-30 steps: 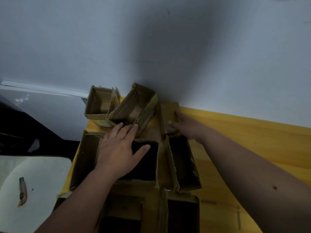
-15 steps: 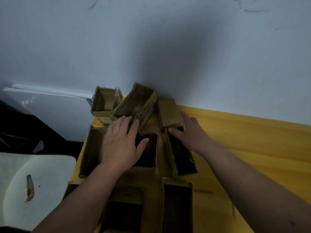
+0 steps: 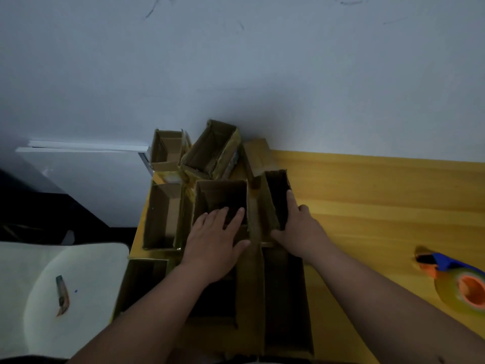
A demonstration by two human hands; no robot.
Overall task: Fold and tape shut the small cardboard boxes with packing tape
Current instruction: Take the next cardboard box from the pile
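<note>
Several small open cardboard boxes crowd the left end of a yellow table [image 3: 367, 195]. My left hand [image 3: 214, 243] lies flat over the near rim of the middle open box [image 3: 221, 195], fingers straight and spread. My right hand [image 3: 299, 229] holds the narrow dark box [image 3: 277, 190] to its right, fingers along the box's right wall and thumb at its near end. A flat folded box [image 3: 256, 156] lies against the wall behind. A tape dispenser [image 3: 456, 279], blue and orange with a clear roll, rests on the table at the far right.
Two more open boxes [image 3: 210, 151] lean against the white wall [image 3: 262, 61] at the back. Other boxes [image 3: 160, 216] fill the table's left edge and front. A white chair [image 3: 65, 298] at lower left carries a utility knife [image 3: 62, 295].
Both hands have drawn back toward me. My right hand left the flat box at the wall and now holds the narrow dark box. The view tilted, bringing the tape dispenser in.
</note>
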